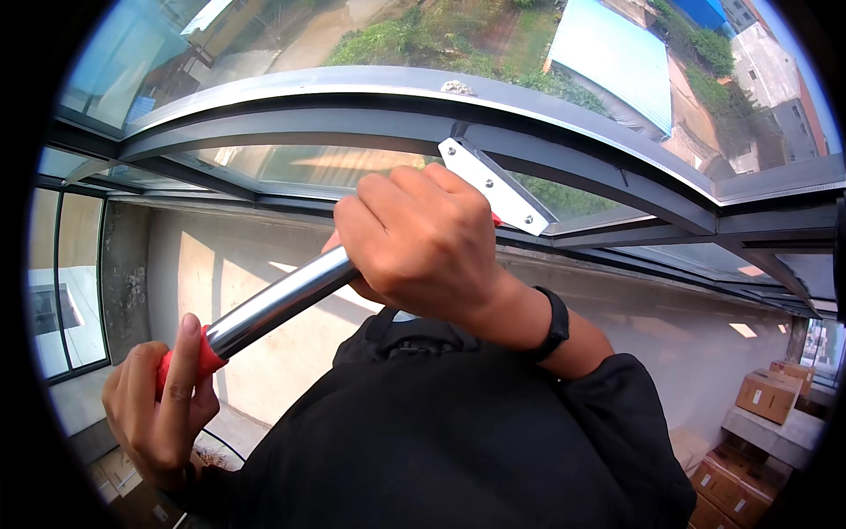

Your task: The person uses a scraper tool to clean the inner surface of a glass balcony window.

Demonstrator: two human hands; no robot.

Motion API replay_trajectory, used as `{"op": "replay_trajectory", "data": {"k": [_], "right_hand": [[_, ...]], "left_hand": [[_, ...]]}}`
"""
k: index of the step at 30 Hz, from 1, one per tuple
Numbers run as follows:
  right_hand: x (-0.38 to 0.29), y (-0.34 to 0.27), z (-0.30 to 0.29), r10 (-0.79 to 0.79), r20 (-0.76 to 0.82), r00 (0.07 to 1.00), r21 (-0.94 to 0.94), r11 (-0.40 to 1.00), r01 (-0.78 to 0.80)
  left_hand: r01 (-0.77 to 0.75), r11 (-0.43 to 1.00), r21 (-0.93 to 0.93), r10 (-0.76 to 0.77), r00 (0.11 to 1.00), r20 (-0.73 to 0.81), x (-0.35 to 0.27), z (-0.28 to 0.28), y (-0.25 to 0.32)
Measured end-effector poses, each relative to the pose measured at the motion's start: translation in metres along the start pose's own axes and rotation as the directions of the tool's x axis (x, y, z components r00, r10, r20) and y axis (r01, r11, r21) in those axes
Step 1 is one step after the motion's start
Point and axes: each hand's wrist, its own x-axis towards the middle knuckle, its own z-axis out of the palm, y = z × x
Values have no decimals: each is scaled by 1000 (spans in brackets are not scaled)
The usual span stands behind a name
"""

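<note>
A long-handled scraper (284,301) with a shiny metal tube runs diagonally between my hands. My left hand (155,403) holds its red end grip at the lower left, with one finger raised along it. Nearer the head, my right hand (420,241) is closed round the shaft, and a dark band sits on that wrist. The white blade holder (492,185) with several screws shows just beyond my right knuckles, its dark edge against the grey window frame (297,125). Whether the edge touches the glass I cannot tell.
A small crumpled pale lump (457,87) lies on the outer frame ledge. Behind the glass are greenery and a light blue roof (615,59). A plastered wall (291,278) stands below the frame. Cardboard boxes (769,395) are stacked at the lower right, others at the lower left.
</note>
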Motion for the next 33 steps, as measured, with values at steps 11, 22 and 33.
{"op": "replay_trajectory", "data": {"k": [11,22,33], "right_hand": [[-11,3,-8,-16,28,999,205,979,10],[-14,5,-21,-50,41,998,259,965,38],[-12,10,-20,-67,13,998,248,967,62]], "left_hand": [[188,981,44,-193,966,172,6,-48,60],[212,975,64,-221,951,216,16,-68,86],[191,979,73,-202,956,214,18,-69,87]]}}
